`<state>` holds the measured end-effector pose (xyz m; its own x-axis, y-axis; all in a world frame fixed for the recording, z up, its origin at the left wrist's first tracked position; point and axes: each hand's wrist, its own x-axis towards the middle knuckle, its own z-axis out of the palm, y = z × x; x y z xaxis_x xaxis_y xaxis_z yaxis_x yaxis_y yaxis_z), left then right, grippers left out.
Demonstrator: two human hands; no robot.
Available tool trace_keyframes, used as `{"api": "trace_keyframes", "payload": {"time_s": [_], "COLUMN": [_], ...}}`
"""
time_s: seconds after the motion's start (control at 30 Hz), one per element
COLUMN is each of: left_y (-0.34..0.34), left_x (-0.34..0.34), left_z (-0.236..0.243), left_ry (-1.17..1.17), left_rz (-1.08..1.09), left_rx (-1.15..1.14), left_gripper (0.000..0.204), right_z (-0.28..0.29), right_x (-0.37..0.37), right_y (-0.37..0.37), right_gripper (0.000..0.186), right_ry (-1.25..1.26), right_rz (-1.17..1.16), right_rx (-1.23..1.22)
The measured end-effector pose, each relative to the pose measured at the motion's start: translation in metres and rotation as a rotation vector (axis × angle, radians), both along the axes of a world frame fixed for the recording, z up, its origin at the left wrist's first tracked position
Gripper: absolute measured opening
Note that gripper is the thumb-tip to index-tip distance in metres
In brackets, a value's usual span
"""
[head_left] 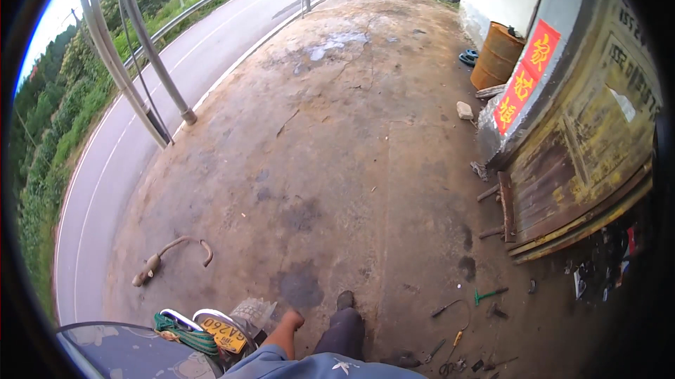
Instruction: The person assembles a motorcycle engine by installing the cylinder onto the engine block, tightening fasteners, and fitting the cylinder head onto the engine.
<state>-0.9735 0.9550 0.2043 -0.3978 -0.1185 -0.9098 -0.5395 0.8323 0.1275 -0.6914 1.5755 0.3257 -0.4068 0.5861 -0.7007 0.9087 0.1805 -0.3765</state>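
My left hand (292, 318) hangs low in front of my blue sleeve, its fingers curled in and nothing showing in them. Just left of it is the rear of a motorbike, with a yellow number plate (225, 335), a tyre (253, 312) and a coil of green rope (186, 337). My right hand is out of view. One dark trouser leg and shoe (345, 301) reach forward on the concrete beside the left hand.
Tools lie scattered at the lower right, among them a green-handled tool (486, 296) and a yellow-handled screwdriver (458, 337). A wooden bench (506, 207) stands by the yellowed door (583, 147). Beyond is a rusty drum (496, 57). Poles (155, 76) edge the road; a curved pipe-like piece (184, 240) lies left.
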Motion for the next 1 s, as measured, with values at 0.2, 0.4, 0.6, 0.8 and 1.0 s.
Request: {"api": "trace_keyframes", "payload": {"time_s": [0.2,0.4,0.6,0.8,1.0], "left_y": [0.015,-0.056,-0.170,-0.188,-0.123], "left_x": [-0.259,-0.298,-0.199,-0.112,-0.074], "left_z": [0.128,0.158,0.117,0.154,0.077], "left_ry": [0.761,0.625,0.307,0.311,0.141], "left_rz": [0.244,0.330,0.666,1.074,1.690], "left_rx": [0.059,0.082,-0.217,-0.270,-0.032], "left_gripper": [0.045,0.044,0.045,0.050,0.050], "right_z": [0.032,0.049,0.022,0.026,0.062], "right_x": [-0.267,-0.505,-0.711,-0.989,-1.148], "right_y": [-0.032,-0.086,-0.143,-0.320,-0.644], "right_gripper": [0.023,0.022,0.022,0.020,0.029], "right_ry": [0.030,-0.011,-0.174,0.074,0.297], "right_rz": [0.202,0.475,0.792,0.908,1.223], "right_rx": [-0.090,-0.164,-0.168,-0.320,-0.230]}}
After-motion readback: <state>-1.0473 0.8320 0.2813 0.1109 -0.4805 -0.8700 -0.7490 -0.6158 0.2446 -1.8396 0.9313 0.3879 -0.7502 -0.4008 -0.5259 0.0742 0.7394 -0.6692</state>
